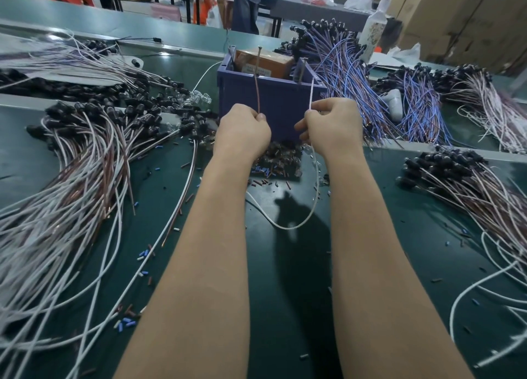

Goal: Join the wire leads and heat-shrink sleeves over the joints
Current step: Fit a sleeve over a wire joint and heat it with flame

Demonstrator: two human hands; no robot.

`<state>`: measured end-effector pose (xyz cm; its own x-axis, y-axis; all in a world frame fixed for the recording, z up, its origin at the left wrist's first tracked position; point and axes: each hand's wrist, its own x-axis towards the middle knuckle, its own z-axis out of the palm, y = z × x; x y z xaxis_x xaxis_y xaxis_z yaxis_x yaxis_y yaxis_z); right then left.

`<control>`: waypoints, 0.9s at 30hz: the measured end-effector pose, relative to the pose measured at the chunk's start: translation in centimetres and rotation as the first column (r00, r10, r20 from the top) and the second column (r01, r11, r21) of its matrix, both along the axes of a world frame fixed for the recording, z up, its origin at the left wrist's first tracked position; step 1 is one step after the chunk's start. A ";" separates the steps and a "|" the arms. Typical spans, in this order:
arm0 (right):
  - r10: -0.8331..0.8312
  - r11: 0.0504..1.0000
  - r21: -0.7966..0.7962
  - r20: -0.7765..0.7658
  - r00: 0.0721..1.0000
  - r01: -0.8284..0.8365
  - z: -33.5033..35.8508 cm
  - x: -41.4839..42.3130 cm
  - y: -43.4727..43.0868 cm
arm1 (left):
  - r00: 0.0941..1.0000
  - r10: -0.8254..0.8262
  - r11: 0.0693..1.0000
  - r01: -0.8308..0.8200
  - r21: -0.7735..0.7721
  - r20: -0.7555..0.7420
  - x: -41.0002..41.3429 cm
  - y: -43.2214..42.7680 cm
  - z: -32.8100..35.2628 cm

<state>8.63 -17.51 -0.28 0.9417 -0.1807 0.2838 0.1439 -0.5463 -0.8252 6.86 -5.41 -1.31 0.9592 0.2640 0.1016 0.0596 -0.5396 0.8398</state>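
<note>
Your desk [291,293] leaves a bare strip between the wire heaps [85,179]. The blue box [273,105] stands just beyond your knuckles. Your left hand [242,133] pinches the brown lead [257,93], your right hand [330,127] the white lead [311,93]; both rise, it seems, to the box rim.

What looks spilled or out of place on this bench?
Short blue, white and brown sleeve pieces lie scattered loose over the green mat, thickest by the blue box, not gathered in a container.

Matt green mat [370,264], smooth plastic-sheathed white wire [310,210], and a matt blue plastic bin [273,105].
</note>
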 end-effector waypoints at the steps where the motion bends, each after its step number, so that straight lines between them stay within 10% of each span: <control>1: -0.017 1.000 0.009 0.014 1.000 0.016 0.0 0.0 -0.1 | 1.000 -0.003 1.000 0.003 0.003 0.000 0.0 0.0 0.0; 27: 0.020 0.998 -0.052 -0.004 1.000 -0.020 -0.2 -0.2 0.2 | 0.998 -0.062 0.998 0.062 0.023 0.023 -0.1 -0.6 -0.2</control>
